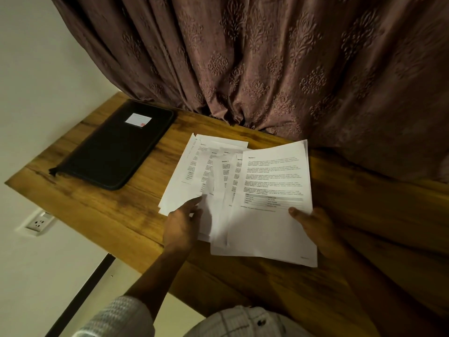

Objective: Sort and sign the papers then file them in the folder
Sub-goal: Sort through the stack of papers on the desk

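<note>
Right hand [313,227] pinches the top sheet [272,186] at its near right corner: thumb on top, fingers hidden beneath. Left hand [182,224] lies nearly flat, fingers straight on the fanned papers [194,171] mid-desk. They're likely spread so the headings show for sorting. Black zip folder [114,147] sits closed at the far left corner of the wooden desk [109,215], out of the way. Curtain [267,69] hangs behind.
</note>
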